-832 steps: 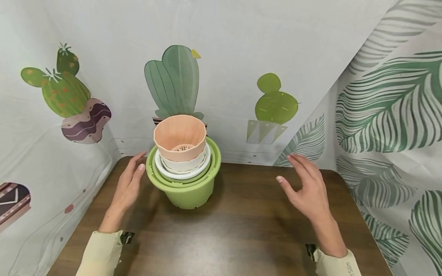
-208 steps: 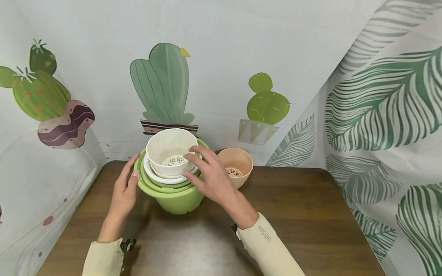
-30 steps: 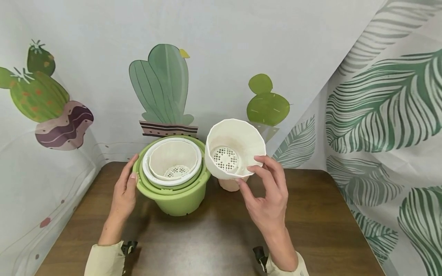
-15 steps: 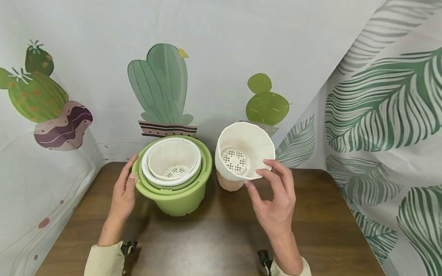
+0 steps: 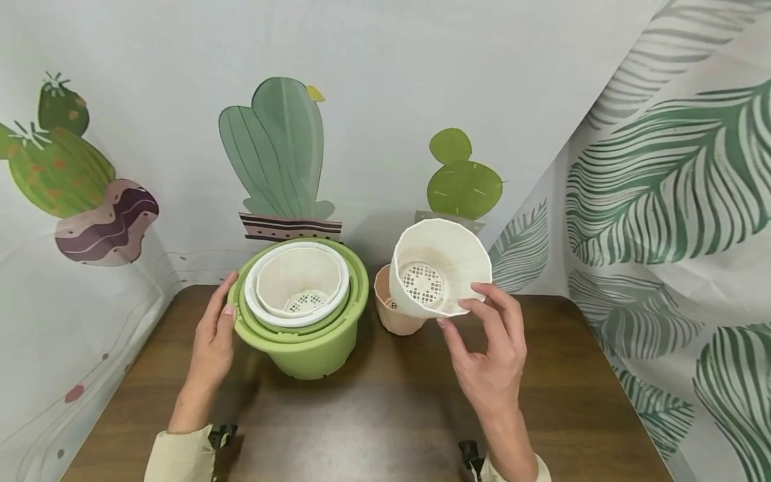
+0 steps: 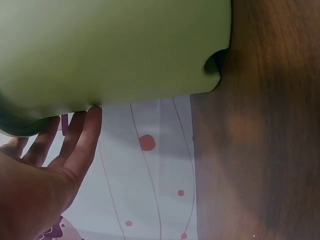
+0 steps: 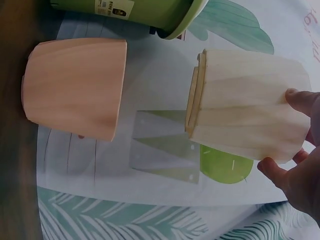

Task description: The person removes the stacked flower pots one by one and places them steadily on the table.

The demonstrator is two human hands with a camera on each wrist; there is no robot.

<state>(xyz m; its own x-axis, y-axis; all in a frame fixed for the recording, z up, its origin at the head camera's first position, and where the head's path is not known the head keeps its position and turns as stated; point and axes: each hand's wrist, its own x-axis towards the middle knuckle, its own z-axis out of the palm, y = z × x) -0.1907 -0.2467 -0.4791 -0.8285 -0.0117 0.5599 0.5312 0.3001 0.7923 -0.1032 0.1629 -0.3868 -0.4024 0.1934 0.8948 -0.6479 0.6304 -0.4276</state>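
In the head view my right hand (image 5: 490,355) pinches the near right rim of a white faceted flower pot (image 5: 464,264), with the thumb outside. The pot is tilted so its perforated bottom shows. The right wrist view has this white pot (image 7: 250,105) raised clear of the table. A peach flower pot (image 5: 399,323) stands on the table behind and below it, partly hidden. My left hand (image 5: 211,345) rests its straight fingertips on the left side of a big green flower pot (image 5: 310,355). Nested inside are another green pot, a round white pot and a white faceted pot (image 5: 298,278).
The pots stand towards the back of a brown wooden table (image 5: 337,428). Close behind it hangs a white cloth (image 5: 385,120) printed with cacti, with striped leaves on the right.
Over the last second my right hand has carried the white flower pot to the right and slightly down, uncovering part of the peach pot. My left hand stays at the green pot.
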